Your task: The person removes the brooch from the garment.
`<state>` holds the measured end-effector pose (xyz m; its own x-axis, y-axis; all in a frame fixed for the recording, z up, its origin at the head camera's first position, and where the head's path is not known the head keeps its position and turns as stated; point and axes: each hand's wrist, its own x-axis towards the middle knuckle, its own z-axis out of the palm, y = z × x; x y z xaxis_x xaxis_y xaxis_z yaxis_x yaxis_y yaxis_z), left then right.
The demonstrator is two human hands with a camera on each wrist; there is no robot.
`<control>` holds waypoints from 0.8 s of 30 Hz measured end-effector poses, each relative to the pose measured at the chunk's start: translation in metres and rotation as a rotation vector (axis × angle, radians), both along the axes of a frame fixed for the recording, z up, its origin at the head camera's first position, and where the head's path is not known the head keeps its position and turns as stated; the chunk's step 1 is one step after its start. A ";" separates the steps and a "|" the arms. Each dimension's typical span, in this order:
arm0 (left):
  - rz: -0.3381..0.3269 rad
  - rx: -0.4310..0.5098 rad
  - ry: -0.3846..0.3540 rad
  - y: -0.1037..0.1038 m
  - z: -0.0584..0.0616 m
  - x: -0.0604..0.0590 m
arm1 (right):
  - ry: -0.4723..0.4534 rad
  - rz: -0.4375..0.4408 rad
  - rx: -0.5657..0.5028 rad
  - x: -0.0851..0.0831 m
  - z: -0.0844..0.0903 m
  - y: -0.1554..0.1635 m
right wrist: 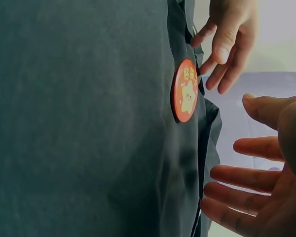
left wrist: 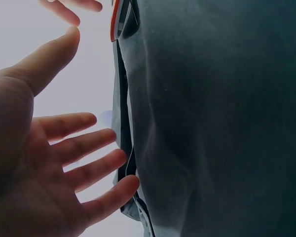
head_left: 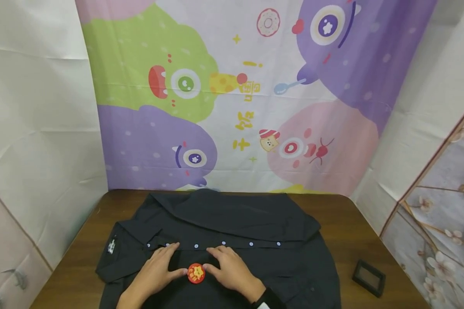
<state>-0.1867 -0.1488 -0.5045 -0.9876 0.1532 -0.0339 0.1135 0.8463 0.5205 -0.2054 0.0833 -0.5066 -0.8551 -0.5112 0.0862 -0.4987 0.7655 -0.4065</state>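
Observation:
A black shirt lies spread on the brown table, with a row of pale buttons across it. A round red badge with a yellow star sits on the shirt near the front edge. My left hand lies just left of the badge with straight fingers, its thumb at the badge's rim. My right hand lies just right of it, fingers also straight. The left wrist view shows the left hand spread beside the shirt. In the right wrist view, the right hand is open near the badge.
A small black frame lies on the table at the right, apart from the shirt. A cartoon monster backdrop hangs behind the table, with white sheets at both sides. Bare tabletop shows left and right of the shirt.

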 end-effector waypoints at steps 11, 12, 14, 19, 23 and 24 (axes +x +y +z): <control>0.019 -0.016 -0.008 -0.006 0.002 0.004 | 0.007 0.043 0.009 -0.002 0.001 -0.011; 0.015 -0.012 -0.008 -0.005 0.002 0.004 | 0.006 0.040 0.011 -0.002 0.000 -0.011; 0.010 -0.003 -0.008 -0.003 0.002 0.003 | 0.016 0.038 0.019 -0.001 -0.001 -0.010; -0.003 -0.006 -0.015 0.000 -0.001 0.002 | 0.041 0.041 0.025 0.001 -0.005 -0.009; -0.021 -0.011 -0.014 0.003 -0.001 0.003 | 0.052 0.041 0.021 0.002 -0.007 -0.009; -0.024 -0.008 -0.013 0.003 -0.001 0.003 | 0.057 0.043 0.020 0.002 -0.007 -0.009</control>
<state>-0.1838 -0.1457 -0.5055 -0.9831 0.1768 -0.0477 0.1275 0.8477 0.5149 -0.2034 0.0744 -0.5134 -0.8260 -0.5499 0.1236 -0.5536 0.7504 -0.3610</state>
